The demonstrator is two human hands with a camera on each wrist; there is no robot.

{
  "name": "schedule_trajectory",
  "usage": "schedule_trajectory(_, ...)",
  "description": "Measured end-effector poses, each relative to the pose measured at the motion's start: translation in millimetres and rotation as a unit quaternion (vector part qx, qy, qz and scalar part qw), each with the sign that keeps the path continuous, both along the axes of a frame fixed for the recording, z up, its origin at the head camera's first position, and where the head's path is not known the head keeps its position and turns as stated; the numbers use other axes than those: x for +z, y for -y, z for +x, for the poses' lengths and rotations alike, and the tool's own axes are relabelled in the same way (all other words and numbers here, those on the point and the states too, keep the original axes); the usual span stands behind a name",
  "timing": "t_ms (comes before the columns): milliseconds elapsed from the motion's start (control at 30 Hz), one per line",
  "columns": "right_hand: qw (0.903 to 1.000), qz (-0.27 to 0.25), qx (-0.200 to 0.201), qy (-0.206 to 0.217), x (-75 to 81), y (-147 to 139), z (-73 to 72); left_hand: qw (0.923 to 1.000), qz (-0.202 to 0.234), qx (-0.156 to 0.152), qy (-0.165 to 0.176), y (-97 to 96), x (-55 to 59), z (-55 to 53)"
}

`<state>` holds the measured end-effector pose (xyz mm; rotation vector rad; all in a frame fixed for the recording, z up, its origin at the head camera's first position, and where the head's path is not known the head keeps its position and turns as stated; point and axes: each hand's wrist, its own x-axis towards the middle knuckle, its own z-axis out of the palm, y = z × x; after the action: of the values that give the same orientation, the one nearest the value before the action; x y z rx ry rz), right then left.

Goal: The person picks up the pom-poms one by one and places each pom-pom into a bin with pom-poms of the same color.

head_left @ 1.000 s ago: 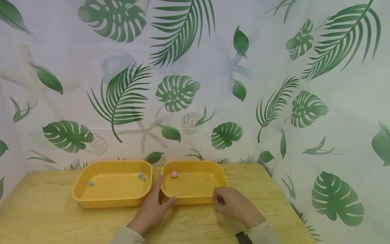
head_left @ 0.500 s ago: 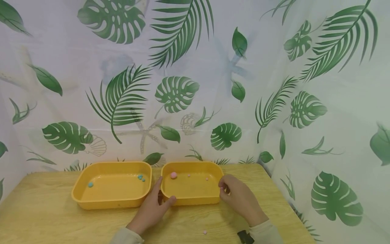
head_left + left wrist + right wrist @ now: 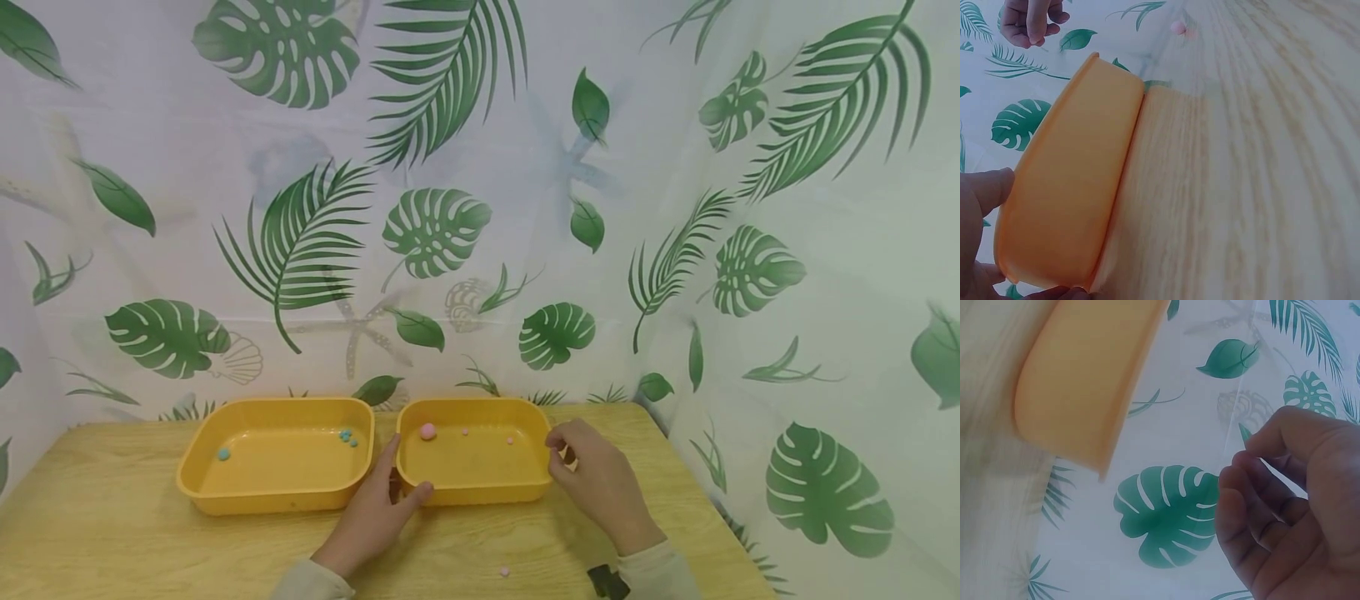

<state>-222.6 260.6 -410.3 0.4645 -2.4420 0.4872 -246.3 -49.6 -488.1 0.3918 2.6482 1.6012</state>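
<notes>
My left hand (image 3: pixel 372 518) holds the left front corner of the smaller yellow tray (image 3: pixel 480 493), thumb at the front rim and fingers along the left end. Inside that tray are a larger pink ball (image 3: pixel 427 431) and two tiny ones, a left bead (image 3: pixel 465 432) and a right bead (image 3: pixel 510 441). Just off the tray's right end, my right hand (image 3: pixel 600 483) has its thumb and fingertips drawn together in a pinch. A tiny pink ball seems to be between them, mostly hidden by the fingers. Another small pink ball (image 3: pixel 505 572) lies on the table in front.
A larger yellow tray (image 3: pixel 281 502) stands to the left, with a blue-green ball (image 3: pixel 223 454) and several smaller blue-green balls (image 3: pixel 346 435) in it. Both trays sit on a wood-grain table (image 3: pixel 112 533). Behind hangs a leaf-print cloth (image 3: pixel 480 333).
My right hand has risen from the tray's front right corner and moved right, to just beyond its right end. The left hand and both trays have stayed put.
</notes>
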Motion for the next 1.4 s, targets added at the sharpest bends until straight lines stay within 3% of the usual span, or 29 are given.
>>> schedule_trajectory(633, 0.9991, -0.011, 0.006, -0.041, 11.5, -1.3, -8.3, 0.9999, 0.009, 0.001, -0.012, 5.8, 4.7, -0.9)
schedule_trajectory(833, 0.9997, -0.015, 0.011, -0.017, 14.7, 0.2, -16.3, 0.9999, 0.01, 0.003, -0.007, 5.9, 2.1, -3.3)
schedule_trajectory(1100, 0.9987, 0.022, -0.002, 0.047, 23.3, -0.2, -41.6, 0.9999, 0.008, 0.008, 0.005, 4.3, -5.1, -4.9)
schedule_trajectory(1400, 0.9855, 0.069, 0.004, 0.155, 46.3, 9.3, -71.9, 0.9998, 0.016, 0.0, 0.007, 2.5, -4.3, -3.5)
